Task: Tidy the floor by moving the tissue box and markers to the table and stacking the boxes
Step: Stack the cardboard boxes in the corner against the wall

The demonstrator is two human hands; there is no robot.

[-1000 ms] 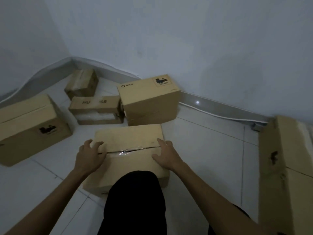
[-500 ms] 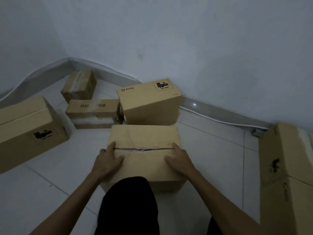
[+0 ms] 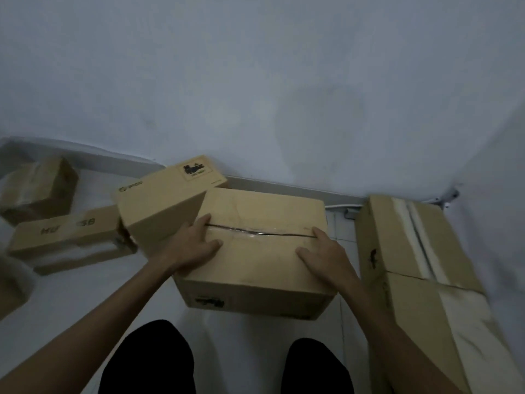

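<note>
Both hands hold a taped brown cardboard box (image 3: 264, 211) in the middle of the view, tilted and seemingly just off the white tiled floor. My left hand (image 3: 193, 245) grips its left top edge, fingers spread over the lid. My right hand (image 3: 324, 254) grips the right top edge the same way. Just behind and left of it sits a PICO-labelled box (image 3: 167, 203). No tissue box or markers are in view.
A flat printed box (image 3: 68, 237) and a small box (image 3: 39, 186) lie at the left near the baseboard. A large long box (image 3: 412, 251) stands close on the right. Another box corner (image 3: 11, 282) shows at the left edge. My dark-trousered knees (image 3: 147, 359) are below.
The held box has moved up and to the right, away from my knees and toward the large box on the right. The view has swung right with it.
</note>
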